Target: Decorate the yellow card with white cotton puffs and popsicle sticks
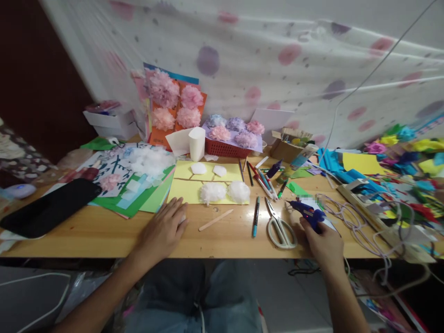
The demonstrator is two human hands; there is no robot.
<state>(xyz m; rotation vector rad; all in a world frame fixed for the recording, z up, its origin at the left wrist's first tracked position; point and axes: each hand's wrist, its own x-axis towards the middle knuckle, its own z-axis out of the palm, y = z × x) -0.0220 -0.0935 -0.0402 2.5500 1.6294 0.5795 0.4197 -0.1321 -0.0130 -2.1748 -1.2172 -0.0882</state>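
My right grip (323,238) wrapped round blue glue gun (310,214), nozzle leftward, far right of scissors (281,231). My left grip (170,221) palm down by near left corner of yellow paper (182,190); cannot tell if it holds anything. White puffs (212,192) on paper, wooden stick (215,220) nearer on bench (222,243).

The card (182,192) lies mid-table (225,243), two tissue pompoms (212,192) on its front part. Directly behind it stands the basket (225,149), paper flowers (219,133) on top. Before the card — the craft stick (215,220), with the left hand (166,224) to its left; rightward, in order, the marker (255,217), the scissors (275,218) and, in the right hand (324,243), the glue gun (308,213).
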